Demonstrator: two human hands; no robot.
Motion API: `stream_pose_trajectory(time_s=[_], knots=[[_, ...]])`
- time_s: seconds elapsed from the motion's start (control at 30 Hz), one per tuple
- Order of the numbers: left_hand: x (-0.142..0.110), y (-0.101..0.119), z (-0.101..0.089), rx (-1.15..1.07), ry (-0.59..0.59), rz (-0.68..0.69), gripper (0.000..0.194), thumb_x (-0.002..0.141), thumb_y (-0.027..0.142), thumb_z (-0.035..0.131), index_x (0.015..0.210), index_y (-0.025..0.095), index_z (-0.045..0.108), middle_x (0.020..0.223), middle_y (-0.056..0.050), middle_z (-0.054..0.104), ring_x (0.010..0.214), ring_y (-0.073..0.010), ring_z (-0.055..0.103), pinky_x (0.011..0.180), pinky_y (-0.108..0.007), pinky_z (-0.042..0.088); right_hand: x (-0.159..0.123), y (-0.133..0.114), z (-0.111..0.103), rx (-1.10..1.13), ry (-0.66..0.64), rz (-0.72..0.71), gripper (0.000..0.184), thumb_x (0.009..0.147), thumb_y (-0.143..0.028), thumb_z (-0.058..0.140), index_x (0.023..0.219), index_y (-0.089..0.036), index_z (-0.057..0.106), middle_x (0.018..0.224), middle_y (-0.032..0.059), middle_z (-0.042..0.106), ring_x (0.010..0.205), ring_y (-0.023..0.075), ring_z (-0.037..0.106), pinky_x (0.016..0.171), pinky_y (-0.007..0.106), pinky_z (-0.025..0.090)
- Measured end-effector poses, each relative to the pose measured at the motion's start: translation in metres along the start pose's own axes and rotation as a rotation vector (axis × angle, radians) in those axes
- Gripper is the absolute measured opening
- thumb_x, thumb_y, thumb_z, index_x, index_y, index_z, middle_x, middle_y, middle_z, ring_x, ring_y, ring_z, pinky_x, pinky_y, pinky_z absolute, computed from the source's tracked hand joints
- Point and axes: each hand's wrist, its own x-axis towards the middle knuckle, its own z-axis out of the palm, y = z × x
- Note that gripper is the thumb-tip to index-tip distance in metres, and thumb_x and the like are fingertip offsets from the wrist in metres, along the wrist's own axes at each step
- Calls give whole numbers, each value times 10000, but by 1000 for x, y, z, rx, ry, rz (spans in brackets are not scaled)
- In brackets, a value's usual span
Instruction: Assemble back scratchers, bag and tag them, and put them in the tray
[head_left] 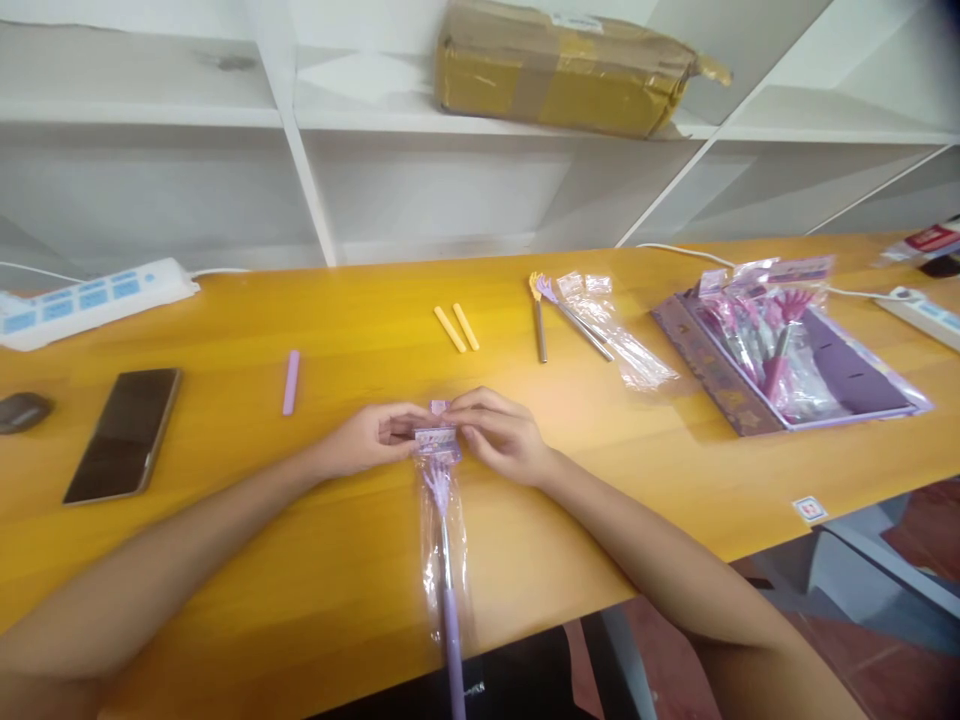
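A purple telescopic back scratcher in a clear plastic sleeve [445, 560] lies on the wooden table [300, 520], pointing toward me. My left hand [371, 438] and my right hand [499, 432] both pinch the printed top flap of the sleeve [436, 434] from either side, fingers closed on it. Two unwrapped scratchers [559, 315] lie farther back beside an empty clear sleeve [626, 345]. Two yellow grips [456, 327] and one purple grip [290, 382] lie loose on the table.
A purple display box [720, 375] holding several wrapped scratchers sits at the right. A phone [124, 432] and a dark object [22, 411] lie at the left. Power strips [90, 300] [926, 312] rest at both ends. A cardboard box [562, 65] sits on the white shelf.
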Motion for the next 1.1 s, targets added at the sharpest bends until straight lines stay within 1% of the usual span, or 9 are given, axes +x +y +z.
stream_pose_trajectory(time_s=[0.1,0.23,0.4,0.53,0.63,0.73,0.83,0.97,1.1], knots=[[0,-1,-1,21,18,-6,368,926,297,760,1272,189,699,1339,-151,738,1242,-267,708,1124,-486,521,-1,0,-1,51,-38,-12,297,996,-97,549,1230,-169,717,1131,103,674,1024,136,680,881,281,594],[0,0,-1,34,21,-25,359,922,316,766,1258,205,704,1319,-132,753,1211,-251,724,1093,-456,539,-3,0,-2,50,-118,4,247,1010,-143,541,1173,-148,726,1106,112,694,948,127,689,825,261,610],[0,4,0,56,6,-36,376,919,318,771,1264,186,699,1307,-145,757,1195,-255,730,1059,-424,557,-5,2,-1,41,-160,1,238,989,-133,558,1162,-154,720,1120,99,704,946,119,705,875,272,634],[-1,4,-1,57,-20,-26,393,930,306,755,1300,193,683,1321,-150,747,1197,-254,729,1023,-397,572,-4,1,-1,-8,-174,-44,243,971,-111,561,1159,-166,705,1132,85,704,960,108,712,897,259,630],[-2,7,-2,62,-61,-11,412,940,286,738,1338,206,665,1344,-156,731,1226,-256,713,1027,-397,568,-3,0,-2,-67,-185,-82,237,952,-101,575,1142,-178,694,1128,66,712,953,101,711,878,244,619],[-3,9,-2,42,-81,-7,409,946,283,730,1340,200,660,1373,-164,710,1264,-261,689,1057,-413,553,-5,-1,-3,-105,-212,-69,271,941,-93,568,1175,-187,668,1096,47,723,884,92,701,816,234,600],[-3,8,-1,36,-56,-19,410,923,291,761,1312,195,672,1368,-156,710,1250,-260,692,1062,-420,555,-8,0,-2,-116,-243,-41,297,947,-99,552,1216,-193,639,1040,31,733,806,86,685,771,230,576],[-2,4,0,53,-1,-20,357,909,300,777,1242,194,706,1286,-134,745,1173,-245,722,1043,-420,567,-13,1,0,-142,-269,-46,325,954,-111,531,1245,-218,630,1040,14,742,765,79,675,744,224,547],[-1,3,0,56,6,-32,367,881,308,803,1220,201,715,1248,-126,752,1142,-244,729,1021,-424,578,-14,2,1,-167,-295,-65,380,945,-115,528,1289,-253,610,1030,-26,740,732,57,660,727,211,540]])
